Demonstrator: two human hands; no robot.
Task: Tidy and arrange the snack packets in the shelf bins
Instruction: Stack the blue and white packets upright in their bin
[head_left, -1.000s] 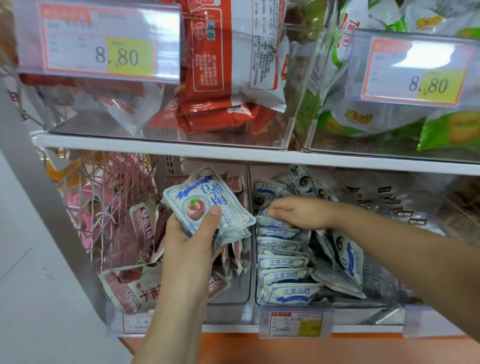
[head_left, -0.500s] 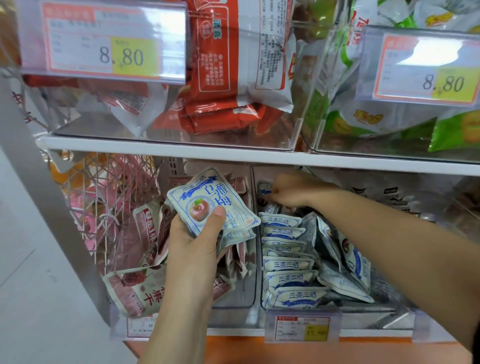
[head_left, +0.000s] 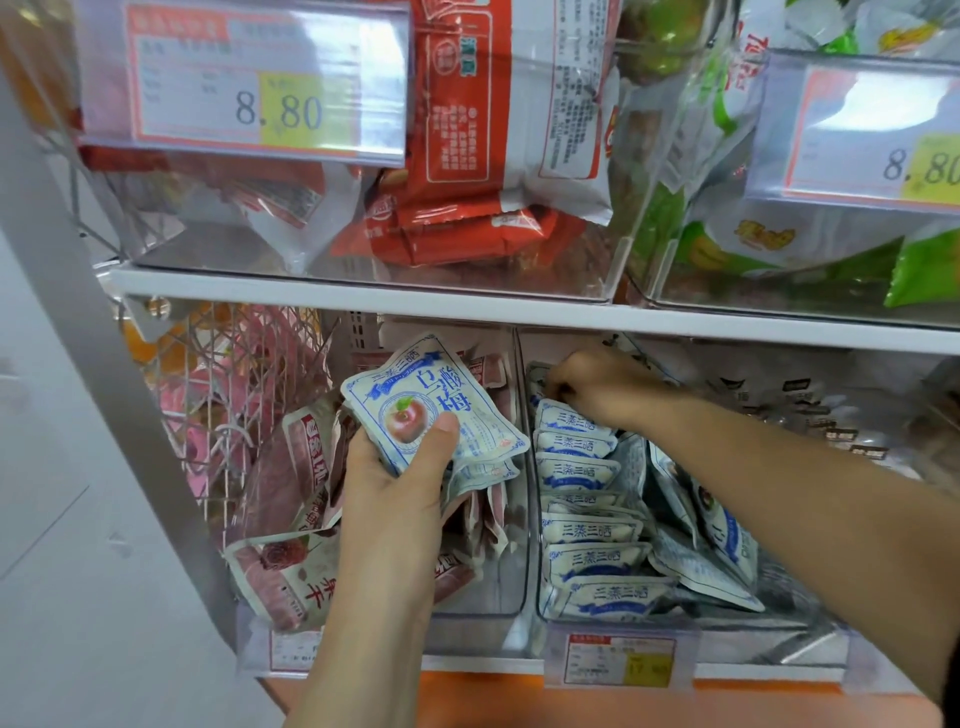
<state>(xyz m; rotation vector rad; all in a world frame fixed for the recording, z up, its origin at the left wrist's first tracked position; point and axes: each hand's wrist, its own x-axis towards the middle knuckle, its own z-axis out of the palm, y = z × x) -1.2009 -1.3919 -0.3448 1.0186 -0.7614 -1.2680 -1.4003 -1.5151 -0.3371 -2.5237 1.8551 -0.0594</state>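
Note:
My left hand (head_left: 397, 488) grips a small stack of blue-and-white snack packets (head_left: 441, 400), thumb on the top one, in front of the lower left clear bin (head_left: 511, 582). My right hand (head_left: 597, 387) reaches deep into the neighbouring clear bin (head_left: 779, 631), fingers curled on packets at the far end of a row of blue-and-white packets (head_left: 587, 530) standing on edge. What exactly its fingers hold is hidden. More of the same packets (head_left: 722, 525) lie loose and slanted to the right of the row.
Pink-and-white fruit packets (head_left: 291, 566) fill the lower left bin beside a wire basket (head_left: 228, 395). The white shelf board (head_left: 519, 306) above carries bins of red packets (head_left: 467, 156) and green packets (head_left: 779, 249), with price tags (head_left: 249, 83) hanging in front.
My right hand has moved from the middle of the packet row to its far end, deeper into the bin. My left hand keeps the stack in about the same place.

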